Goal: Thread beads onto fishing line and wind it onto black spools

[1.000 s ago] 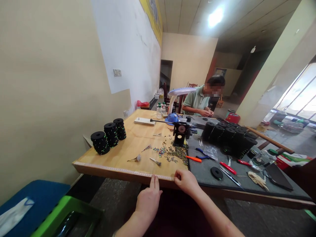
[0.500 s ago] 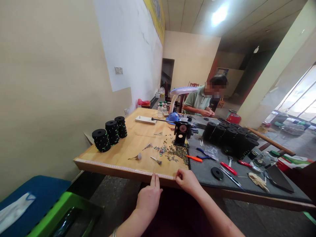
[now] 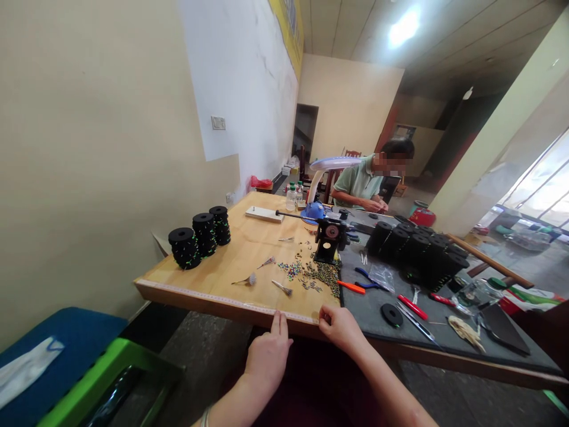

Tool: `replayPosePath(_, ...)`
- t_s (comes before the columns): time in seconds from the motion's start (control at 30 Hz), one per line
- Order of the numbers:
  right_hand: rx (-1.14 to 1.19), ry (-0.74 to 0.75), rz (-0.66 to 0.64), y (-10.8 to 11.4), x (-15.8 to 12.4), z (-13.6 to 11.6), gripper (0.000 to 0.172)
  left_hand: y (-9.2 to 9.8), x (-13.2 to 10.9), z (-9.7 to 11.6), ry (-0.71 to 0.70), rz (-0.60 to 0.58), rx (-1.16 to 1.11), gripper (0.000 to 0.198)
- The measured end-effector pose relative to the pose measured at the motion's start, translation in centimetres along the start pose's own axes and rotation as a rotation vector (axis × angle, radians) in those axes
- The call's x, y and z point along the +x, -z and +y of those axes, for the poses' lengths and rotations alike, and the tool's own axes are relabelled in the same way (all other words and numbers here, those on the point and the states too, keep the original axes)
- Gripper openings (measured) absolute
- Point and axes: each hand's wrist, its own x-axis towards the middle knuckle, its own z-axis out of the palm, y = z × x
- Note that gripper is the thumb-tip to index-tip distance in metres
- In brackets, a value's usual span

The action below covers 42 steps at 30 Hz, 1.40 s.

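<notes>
My left hand [image 3: 268,351] reaches up to the table's front edge. Its two stretched fingers lie on the white measuring tape [image 3: 213,301] stuck along that edge. To its right, my right hand [image 3: 341,327] rests at the tape's right end, thumb and fingers pinched together. Anything inside that pinch is too small or hidden to make out. Behind my hands lie small loose beads [image 3: 326,274] in a dark greenish pile, with a patch of colourful beads [image 3: 291,271] beside it. Several small bristle tufts on thin stems [image 3: 283,288] are scattered to the left.
Three black spools [image 3: 184,249] stand at the left. A black clamp device [image 3: 328,240] with a rod stands mid-table, a blue-based lamp [image 3: 313,210] behind it. On the grey mat [image 3: 368,311] lie orange-handled tool [image 3: 352,287], pliers [image 3: 372,279] and scissors [image 3: 413,307]. A co-worker [image 3: 362,181] sits opposite.
The camera view has shifted slightly. Both hands stay in nearly the same places at the table edge, in the same poses.
</notes>
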Motion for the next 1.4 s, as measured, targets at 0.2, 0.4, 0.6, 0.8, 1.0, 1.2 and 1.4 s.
replayPosePath(0.2,0.057,0.018,0.019,0.1,-0.3,0.3,0.013,2.6,0.7,-1.3,0.006,-0.019,-0.188,0.037)
replayPosePath(0.4,0.211,0.083,0.014,0.9,-2.3,-0.8,0.012,4.2,1.5,0.1,-0.159,0.089,-0.708,0.027)
replayPosePath(0.6,0.579,0.129,-0.043,2.0,-4.6,-1.6,0.010,3.1,1.6,2.5,-0.212,-0.074,-1.086,0.017)
replayPosePath(0.8,0.843,0.061,-0.162,2.6,-5.5,-0.6,0.021,3.3,1.5,2.6,-0.167,-0.190,-1.309,0.019)
replayPosePath(1.0,0.709,0.042,-0.091,2.5,-6.4,-0.5,0.017,3.7,1.3,3.0,-0.110,-0.247,-1.375,0.022)
replayPosePath(1.2,0.579,0.071,-0.013,3.3,-6.8,-1.0,0.013,4.1,0.7,3.1,-0.132,-0.221,-1.202,0.015)
replayPosePath(1.4,0.402,0.141,-0.021,4.5,-7.5,-1.8,0.013,4.1,0.2,3.3,-0.131,-0.174,-1.096,0.021)
